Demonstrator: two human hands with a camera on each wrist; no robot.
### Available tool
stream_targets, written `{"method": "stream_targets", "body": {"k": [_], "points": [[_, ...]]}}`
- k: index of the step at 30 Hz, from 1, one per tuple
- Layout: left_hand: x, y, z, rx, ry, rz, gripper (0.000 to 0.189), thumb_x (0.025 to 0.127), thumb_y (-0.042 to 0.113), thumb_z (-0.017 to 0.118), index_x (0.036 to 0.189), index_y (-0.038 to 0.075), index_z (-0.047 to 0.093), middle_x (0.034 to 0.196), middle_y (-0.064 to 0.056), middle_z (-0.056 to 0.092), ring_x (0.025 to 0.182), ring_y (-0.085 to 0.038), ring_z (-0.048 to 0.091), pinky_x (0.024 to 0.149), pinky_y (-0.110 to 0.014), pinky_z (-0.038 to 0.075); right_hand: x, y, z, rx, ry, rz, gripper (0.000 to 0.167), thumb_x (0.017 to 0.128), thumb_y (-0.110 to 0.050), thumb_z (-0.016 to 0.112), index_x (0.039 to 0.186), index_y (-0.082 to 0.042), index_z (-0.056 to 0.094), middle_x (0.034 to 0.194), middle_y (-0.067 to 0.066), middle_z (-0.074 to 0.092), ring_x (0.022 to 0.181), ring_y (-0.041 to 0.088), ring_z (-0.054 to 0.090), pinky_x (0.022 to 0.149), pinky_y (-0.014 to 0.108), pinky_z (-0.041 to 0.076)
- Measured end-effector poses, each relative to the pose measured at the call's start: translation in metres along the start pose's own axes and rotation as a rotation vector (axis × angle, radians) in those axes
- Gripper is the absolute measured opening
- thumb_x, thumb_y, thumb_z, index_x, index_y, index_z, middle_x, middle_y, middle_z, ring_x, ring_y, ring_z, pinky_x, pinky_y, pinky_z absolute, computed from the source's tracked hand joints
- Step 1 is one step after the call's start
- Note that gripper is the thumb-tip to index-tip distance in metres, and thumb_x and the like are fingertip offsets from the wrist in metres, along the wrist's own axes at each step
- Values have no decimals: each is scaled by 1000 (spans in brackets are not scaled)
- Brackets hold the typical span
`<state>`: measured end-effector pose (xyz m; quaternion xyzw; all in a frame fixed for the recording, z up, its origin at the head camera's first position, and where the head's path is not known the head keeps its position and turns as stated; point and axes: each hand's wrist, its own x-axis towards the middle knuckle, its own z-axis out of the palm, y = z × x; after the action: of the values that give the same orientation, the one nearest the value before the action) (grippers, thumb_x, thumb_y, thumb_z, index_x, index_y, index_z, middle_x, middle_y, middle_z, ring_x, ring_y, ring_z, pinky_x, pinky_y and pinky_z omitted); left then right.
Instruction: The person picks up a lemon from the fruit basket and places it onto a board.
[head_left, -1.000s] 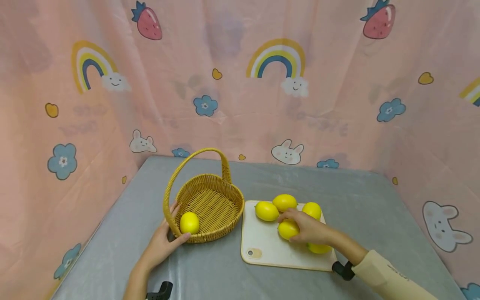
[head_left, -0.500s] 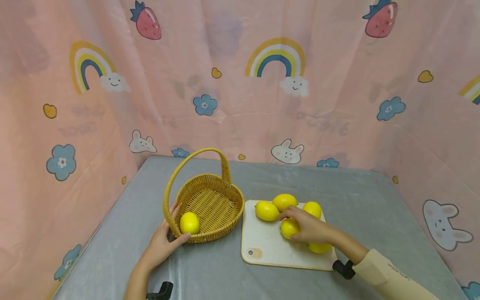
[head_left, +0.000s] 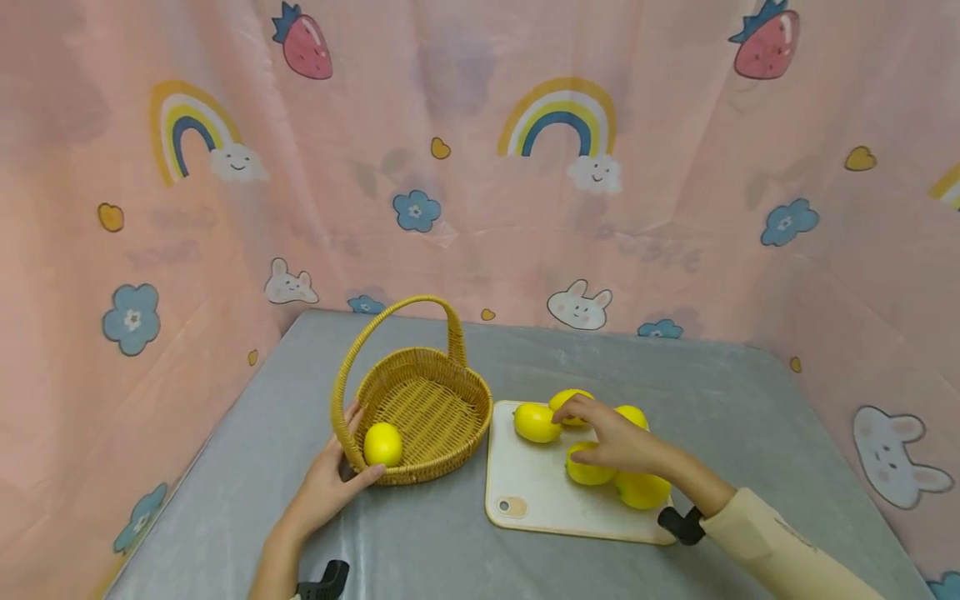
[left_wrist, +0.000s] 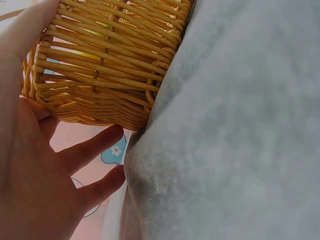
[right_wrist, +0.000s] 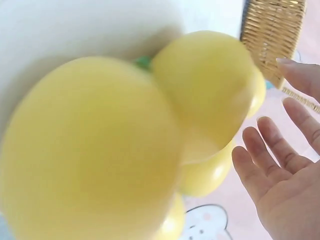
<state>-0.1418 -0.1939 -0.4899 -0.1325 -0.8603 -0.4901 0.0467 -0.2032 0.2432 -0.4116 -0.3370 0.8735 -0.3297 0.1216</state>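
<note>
A yellow wicker basket point(head_left: 435, 412) stands left of centre with one lemon point(head_left: 383, 445) inside. My left hand point(head_left: 322, 487) holds its near-left side, thumb at the front rim and fingers along the outer wall; the left wrist view shows the woven wall point(left_wrist: 107, 60) close up. On a white cutting board point(head_left: 521, 479) lie several lemons point(head_left: 536, 422). My right hand point(head_left: 618, 440) is over them, thumb and fingers apart, just above the nearest-middle lemon point(head_left: 585, 472). In the right wrist view, its straight fingers hold nothing, beside blurred lemons point(right_wrist: 95, 155). It partly hides the back lemons.
A grey cloth point(head_left: 420, 550) covers the table. Pink printed curtains point(head_left: 480, 242) close off the back and both sides. The board's left edge lies close to the basket's right side. The basket's tall handle point(head_left: 397, 308) arches above its bowl.
My right hand has come up off the middle lemon, its fingers now farther from it. That lemon has shifted slightly right. My left hand and the basket stay in place.
</note>
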Motion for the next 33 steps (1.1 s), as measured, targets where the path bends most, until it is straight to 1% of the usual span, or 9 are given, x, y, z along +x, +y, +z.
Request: {"method": "stream_targets", "body": {"k": [7,10,14,17,18,21,26,29,33], "points": [[1,2,6,13,25,6,89,89,32,76,158,7,26,167,2,11,148,-34,18,111,-66,25,42,-16,3,-8,-7,-106,34,84,1,75,116,-5,64,116,6,57,111,33,55,97,55,47],[2,3,11,12,32,9,89,89,33,76,158,6,27,167,1,13,149,-35,17,111,-67,23,66,-31,8,-7,-20,-173,32,85,-1,74,116,-7,65,116,6,59,111,31,56,97,54,47],[4,6,18,10,35,11,89,89,35,76,157,6,27,167,0,14,149,-35,17,112,-66,22,95,-56,18,30,-64,-239,30,89,-5,71,118,-6,65,118,7,60,119,33,55,99,51,47],[8,9,26,6,33,4,90,88,37,76,158,6,27,167,2,14,150,-31,17,114,-63,21,115,-72,25,48,-108,-270,28,91,-7,68,120,-3,65,116,8,61,118,32,56,99,48,48],[9,10,28,1,31,4,90,88,36,77,158,6,27,167,2,14,150,-31,17,114,-62,21,121,-76,27,46,-124,-278,28,92,-7,67,120,-2,65,115,9,62,113,31,58,97,48,49],[14,15,37,-3,21,3,91,87,35,77,158,6,27,167,4,14,149,-29,18,115,-60,22,136,-84,31,20,-183,-282,30,93,-7,66,121,2,64,117,14,63,109,34,60,94,47,51],[19,23,49,-3,1,-11,92,87,36,78,158,9,28,166,5,14,149,-26,20,115,-59,23,156,-88,32,-28,-297,-257,33,93,-7,66,123,8,63,122,22,64,107,37,62,90,38,53],[20,27,54,-10,-1,-15,91,86,38,79,158,10,29,166,2,16,148,-26,22,116,-58,23,166,-86,33,-76,-365,-255,32,92,-7,68,121,6,66,120,20,67,104,32,64,86,30,54],[23,30,60,-9,-4,-5,90,86,38,78,158,11,30,165,-1,19,148,-26,23,116,-55,24,172,-83,33,-128,-428,-248,28,90,-7,71,117,3,69,112,14,70,99,26,65,82,27,54]]}}
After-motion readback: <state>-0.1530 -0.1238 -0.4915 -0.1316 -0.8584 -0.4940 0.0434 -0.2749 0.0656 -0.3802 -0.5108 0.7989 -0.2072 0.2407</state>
